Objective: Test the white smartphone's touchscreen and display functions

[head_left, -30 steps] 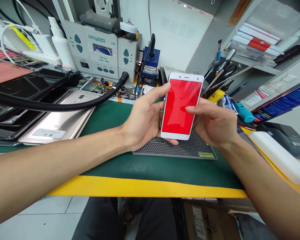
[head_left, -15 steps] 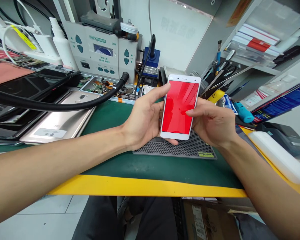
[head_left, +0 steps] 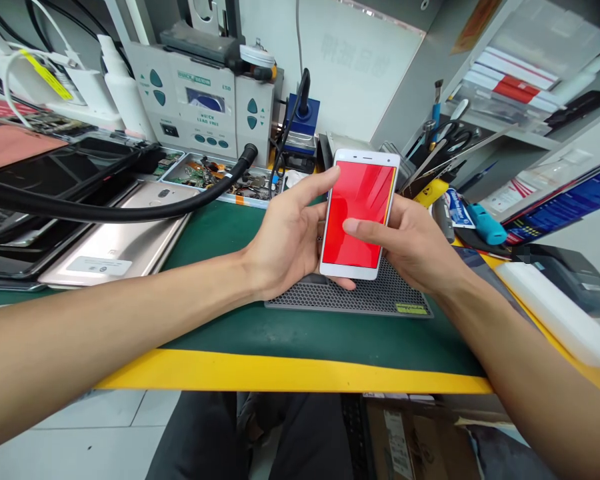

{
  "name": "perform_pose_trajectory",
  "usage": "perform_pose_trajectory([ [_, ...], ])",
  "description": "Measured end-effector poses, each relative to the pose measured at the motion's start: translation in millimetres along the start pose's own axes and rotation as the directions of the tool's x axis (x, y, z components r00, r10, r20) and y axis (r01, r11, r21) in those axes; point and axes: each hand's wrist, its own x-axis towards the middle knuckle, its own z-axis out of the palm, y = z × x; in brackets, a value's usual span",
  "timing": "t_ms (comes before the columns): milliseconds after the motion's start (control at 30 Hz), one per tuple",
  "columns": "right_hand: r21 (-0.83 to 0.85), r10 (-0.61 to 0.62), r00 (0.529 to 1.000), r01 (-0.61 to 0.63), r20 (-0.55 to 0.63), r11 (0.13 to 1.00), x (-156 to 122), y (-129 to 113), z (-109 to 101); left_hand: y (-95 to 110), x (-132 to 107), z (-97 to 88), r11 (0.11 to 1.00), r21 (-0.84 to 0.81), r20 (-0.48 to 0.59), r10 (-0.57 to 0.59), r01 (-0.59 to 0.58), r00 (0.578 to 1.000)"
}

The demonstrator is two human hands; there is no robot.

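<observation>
A white smartphone (head_left: 360, 190) with a plain red screen is held up in front of me, tilted slightly to the right. My left hand (head_left: 293, 237) grips it from the left, thumb along the upper left edge and fingers behind. From the right, my right hand (head_left: 413, 243) holds the other edge, its thumb lying over the middle of the screen. The fingers behind the phone are mostly hidden. Below the phone, a dark perforated plate (head_left: 350, 300) with a yellow label lies on the green mat (head_left: 280, 333).
A grey soldering station (head_left: 205, 133) stands behind, with a thick black hose (head_left: 170, 212) curving leftward. At left lie stacked phones and tablets (head_left: 105, 247). A parts tray (head_left: 247, 198) sits behind the mat. Tools (head_left: 443, 140) and a teal-capped item (head_left: 489, 223) are at right.
My right thumb has slid left across the red screen, from near its right edge to the middle. The phone and my left hand have hardly moved.
</observation>
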Motion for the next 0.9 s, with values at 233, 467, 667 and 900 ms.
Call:
perform_pose_trajectory([
  [233, 0.153, 0.046, 0.999, -0.048, 0.016, 0.987, -1.3, -7.3, 4.8, 2.3, -0.7, 1.0, 1.0, 0.001, -0.02, -0.009, 0.009, 1.0],
  [467, 0.322, 0.084, 0.996, -0.076, -0.013, 0.944, 0.9, -1.2, 0.1, 2.9, -1.3, 3.0, 0.999, -0.027, -0.04, -0.023, 0.022, 0.999],
  [667, 0.316, 0.074, 0.997, -0.064, -0.021, 0.947, 1.4, 1.1, -1.0, 3.5, -2.7, 3.1, 1.0, -0.022, -0.039, -0.018, 0.017, 0.999],
  [900, 0.069, 0.061, 0.998, -0.06, -0.018, 0.996, 1.5, -1.0, -1.2, 3.2, -1.9, 2.1, 1.0, -0.005, -0.035, -0.01, 0.01, 0.999],
])
